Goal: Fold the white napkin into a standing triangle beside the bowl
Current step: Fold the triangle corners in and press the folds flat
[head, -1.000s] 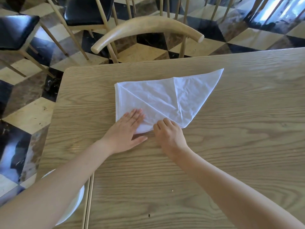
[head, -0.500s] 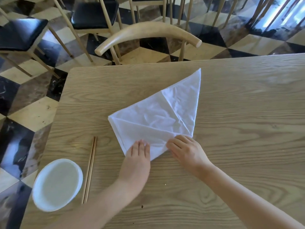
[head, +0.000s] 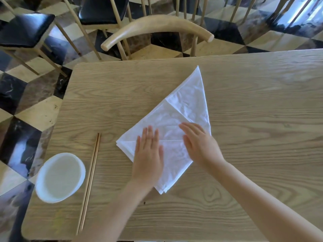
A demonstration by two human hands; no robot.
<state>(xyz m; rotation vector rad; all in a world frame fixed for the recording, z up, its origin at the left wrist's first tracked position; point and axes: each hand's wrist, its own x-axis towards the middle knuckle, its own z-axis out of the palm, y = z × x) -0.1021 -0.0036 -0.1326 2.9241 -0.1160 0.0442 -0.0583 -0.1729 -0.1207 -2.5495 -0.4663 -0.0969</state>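
Note:
The white napkin [head: 185,109] lies flat on the wooden table [head: 253,105], folded into a long kite shape whose tip points away from me. My left hand [head: 148,154] presses palm-down on its near left part, fingers straight and together. My right hand [head: 199,142] lies flat on its right side, fingers spread across a crease. Neither hand grips the cloth. The white bowl [head: 60,177] stands near the table's left front corner, well apart from the napkin.
A pair of wooden chopsticks [head: 90,180] lies between the bowl and the napkin. A wooden chair back [head: 157,27] stands beyond the table's far edge. More chairs with black seats [head: 26,28] stand on the checkered floor to the left.
The napkin has turned and come nearer to me, its long tip now pointing away. Both hands moved from its near edge onto its surface. The view tilted down, showing bowl and chopsticks.

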